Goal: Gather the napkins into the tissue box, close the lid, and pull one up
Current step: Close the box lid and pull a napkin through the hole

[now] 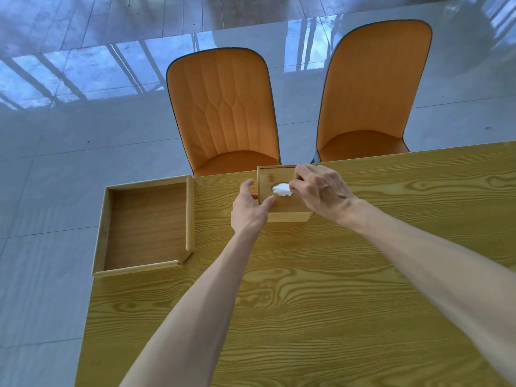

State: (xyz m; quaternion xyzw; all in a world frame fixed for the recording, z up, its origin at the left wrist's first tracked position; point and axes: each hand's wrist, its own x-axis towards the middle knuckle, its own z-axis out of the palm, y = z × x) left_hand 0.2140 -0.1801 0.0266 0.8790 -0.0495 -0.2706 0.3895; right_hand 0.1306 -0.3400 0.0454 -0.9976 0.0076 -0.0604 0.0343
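— What carries everything here?
— A wooden table point(321, 303) with bold yellow-brown grain. Its far edge runs just beyond both hands, and its left edge falls away to the left of the left forearm.
— What lies on it?
— Two things. A bamboo tissue box point(284, 212) stands near the far edge, touching the left hand point(248, 210) on its left side and sitting under the right hand point(321, 191). Its lid is on.
— And the other?
— A shallow wooden tray point(145, 224), well to the left of the left hand, at the table's far left corner. Its near right corner is cut open.
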